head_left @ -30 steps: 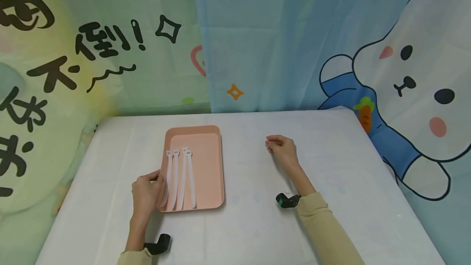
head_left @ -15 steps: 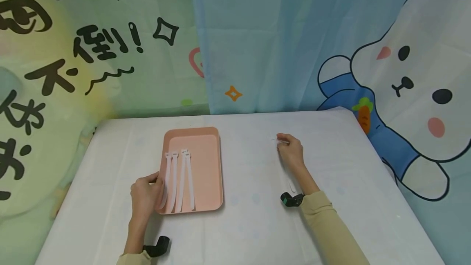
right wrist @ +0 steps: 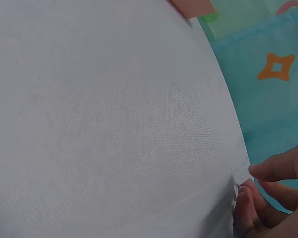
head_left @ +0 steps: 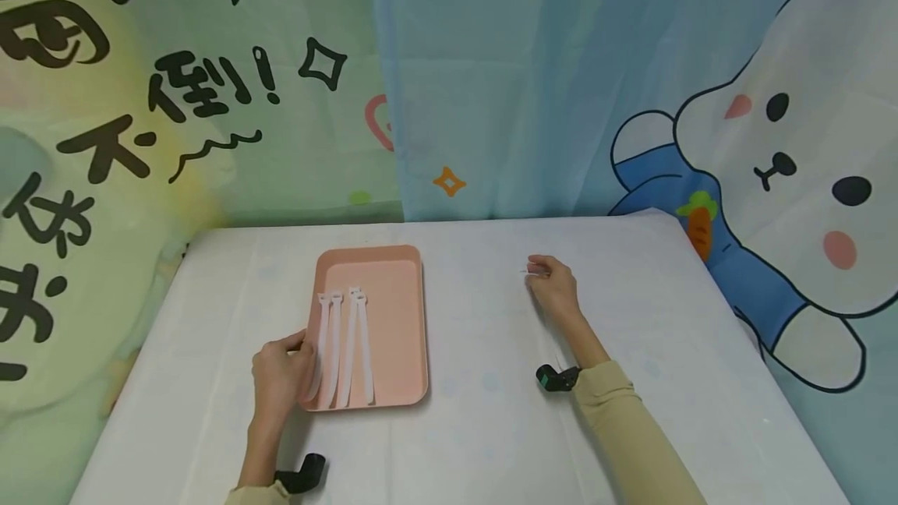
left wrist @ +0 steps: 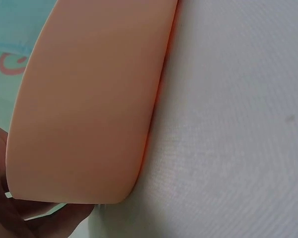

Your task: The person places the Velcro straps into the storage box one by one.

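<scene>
A pink tray [head_left: 393,318] stands on the white table, and my left hand [head_left: 277,372] grips its left edge. Several white strips [head_left: 351,349] with wider T-shaped heads, like cable ties, lie lengthwise in the tray's left half. In the left wrist view the tray's outer side [left wrist: 89,109] fills much of the picture, with fingers [left wrist: 59,220] at its rim. Away to the right, my right hand [head_left: 554,287] is above the table. Between its thumb and fingers it pinches a thin white strip [right wrist: 235,193], which is hard to make out against the white cloth.
A white cloth covers the table [head_left: 477,427]. Behind it hangs a printed curtain [head_left: 491,100] with lettering and a cartoon animal. Black cameras sit on the left wrist [head_left: 302,475] and the right wrist [head_left: 556,379].
My right hand has moved a little to the right with the white strip, then stayed nearly still. The left hand keeps its grip on the tray, and the strips in it have not moved.
</scene>
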Action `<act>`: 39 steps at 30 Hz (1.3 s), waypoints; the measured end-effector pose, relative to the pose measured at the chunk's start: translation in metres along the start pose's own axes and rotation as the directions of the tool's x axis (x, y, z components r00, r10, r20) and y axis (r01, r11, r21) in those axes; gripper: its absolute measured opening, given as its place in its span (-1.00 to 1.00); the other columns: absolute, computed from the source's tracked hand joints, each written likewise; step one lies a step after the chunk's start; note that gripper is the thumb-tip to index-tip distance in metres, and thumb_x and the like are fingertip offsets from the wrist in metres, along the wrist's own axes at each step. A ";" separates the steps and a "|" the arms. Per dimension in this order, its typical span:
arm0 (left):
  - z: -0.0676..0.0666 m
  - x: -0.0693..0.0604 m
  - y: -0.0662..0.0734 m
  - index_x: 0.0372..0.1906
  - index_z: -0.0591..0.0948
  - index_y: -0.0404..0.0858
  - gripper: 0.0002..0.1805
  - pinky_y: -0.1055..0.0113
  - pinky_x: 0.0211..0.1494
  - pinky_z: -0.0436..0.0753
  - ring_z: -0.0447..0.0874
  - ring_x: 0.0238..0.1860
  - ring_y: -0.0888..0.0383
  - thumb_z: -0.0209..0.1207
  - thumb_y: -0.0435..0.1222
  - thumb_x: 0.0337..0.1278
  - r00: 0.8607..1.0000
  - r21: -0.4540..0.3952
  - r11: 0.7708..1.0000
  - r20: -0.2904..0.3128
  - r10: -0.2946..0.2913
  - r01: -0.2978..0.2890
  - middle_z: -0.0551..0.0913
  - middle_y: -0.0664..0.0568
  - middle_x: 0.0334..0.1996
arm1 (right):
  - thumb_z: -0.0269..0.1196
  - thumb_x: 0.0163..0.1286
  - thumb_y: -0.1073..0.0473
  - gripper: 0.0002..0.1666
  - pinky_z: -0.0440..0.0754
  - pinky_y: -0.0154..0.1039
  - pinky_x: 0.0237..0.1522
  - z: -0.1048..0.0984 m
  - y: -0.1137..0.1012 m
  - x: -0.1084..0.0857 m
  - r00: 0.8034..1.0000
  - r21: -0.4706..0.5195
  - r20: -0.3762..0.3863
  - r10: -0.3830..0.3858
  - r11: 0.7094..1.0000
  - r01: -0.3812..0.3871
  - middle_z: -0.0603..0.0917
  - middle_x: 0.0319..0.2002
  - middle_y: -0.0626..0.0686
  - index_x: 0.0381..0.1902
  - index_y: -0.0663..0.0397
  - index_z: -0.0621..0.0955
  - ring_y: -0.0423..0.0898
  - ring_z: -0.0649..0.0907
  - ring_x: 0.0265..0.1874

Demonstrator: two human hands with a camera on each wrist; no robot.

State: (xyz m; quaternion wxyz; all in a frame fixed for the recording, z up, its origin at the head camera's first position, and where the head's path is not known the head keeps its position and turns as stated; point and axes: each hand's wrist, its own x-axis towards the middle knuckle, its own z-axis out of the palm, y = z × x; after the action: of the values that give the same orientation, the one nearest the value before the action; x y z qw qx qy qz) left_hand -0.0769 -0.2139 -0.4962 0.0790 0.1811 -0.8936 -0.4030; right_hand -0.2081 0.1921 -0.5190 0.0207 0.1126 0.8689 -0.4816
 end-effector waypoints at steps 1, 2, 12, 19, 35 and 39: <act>0.000 0.000 0.000 0.01 0.74 -0.46 -0.67 0.33 -0.62 0.26 0.38 -0.59 0.12 0.16 -0.40 0.22 1.000 0.006 1.000 -0.002 0.003 -0.003 0.79 -0.36 -0.25 | 0.14 0.42 0.32 -0.49 0.51 0.07 0.26 0.001 0.001 0.000 1.000 -0.002 -0.007 0.002 1.000 -0.002 0.66 0.19 0.31 0.32 0.27 0.54 0.23 0.61 0.21; 0.000 -0.001 0.000 0.01 0.74 -0.47 -0.67 0.32 -0.61 0.26 0.39 -0.58 0.12 0.16 -0.41 0.22 1.000 0.012 1.000 -0.005 0.008 -0.008 0.79 -0.36 -0.24 | 0.15 0.43 0.32 -0.52 0.52 0.06 0.23 0.002 0.001 0.000 1.000 -0.004 -0.015 0.003 1.000 -0.003 0.66 0.16 0.32 0.29 0.28 0.57 0.22 0.62 0.18; 0.001 -0.001 -0.001 0.02 0.74 -0.45 -0.66 0.32 -0.63 0.24 0.31 -0.66 0.17 0.16 -0.40 0.22 1.000 0.013 1.000 -0.011 0.007 -0.007 0.79 -0.37 -0.23 | 0.21 0.49 0.21 -0.67 0.55 -0.01 0.10 0.004 0.002 -0.003 0.999 -0.037 -0.042 -0.009 0.999 0.008 0.71 0.04 0.30 0.08 0.31 0.70 0.15 0.61 0.04; 0.003 -0.001 -0.001 0.03 0.75 -0.43 -0.66 0.30 -0.60 0.27 0.39 -0.60 0.12 0.15 -0.40 0.23 1.000 0.025 1.000 -0.017 0.008 -0.008 0.79 -0.37 -0.22 | 0.28 0.45 0.15 -0.67 0.55 0.05 0.13 0.004 -0.002 -0.005 1.000 -0.038 -0.018 -0.016 0.999 0.016 0.72 0.00 0.30 0.01 0.30 0.71 0.17 0.62 0.03; 0.003 0.000 0.000 0.03 0.74 -0.44 -0.67 0.27 -0.55 0.34 0.50 -0.53 0.02 0.17 -0.39 0.24 1.000 0.039 0.999 -0.024 -0.009 0.010 0.78 -0.37 -0.21 | 0.29 0.46 0.10 -0.68 0.62 -0.33 -0.34 0.005 -0.023 -0.013 0.999 -0.009 0.054 0.000 1.000 0.001 0.78 -0.13 0.22 0.02 0.20 0.71 -0.07 0.69 -0.35; 0.004 0.000 0.000 0.04 0.74 -0.43 -0.67 0.27 -0.54 0.36 0.54 -0.49 -0.02 0.17 -0.39 0.24 1.000 0.035 0.999 -0.019 -0.022 0.023 0.78 -0.38 -0.19 | 0.29 0.46 0.11 -0.68 0.65 -0.31 -0.36 0.006 -0.028 -0.014 0.997 0.011 0.072 -0.024 1.000 0.023 0.78 -0.14 0.23 0.02 0.23 0.71 -0.07 0.71 -0.37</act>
State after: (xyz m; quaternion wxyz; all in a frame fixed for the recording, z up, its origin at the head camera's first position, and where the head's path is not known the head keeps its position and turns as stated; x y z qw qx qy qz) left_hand -0.0777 -0.2110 -0.4983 0.0795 0.1964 -0.8977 -0.3862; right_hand -0.2011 0.1697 -0.4970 0.0458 0.0848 0.8665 -0.4898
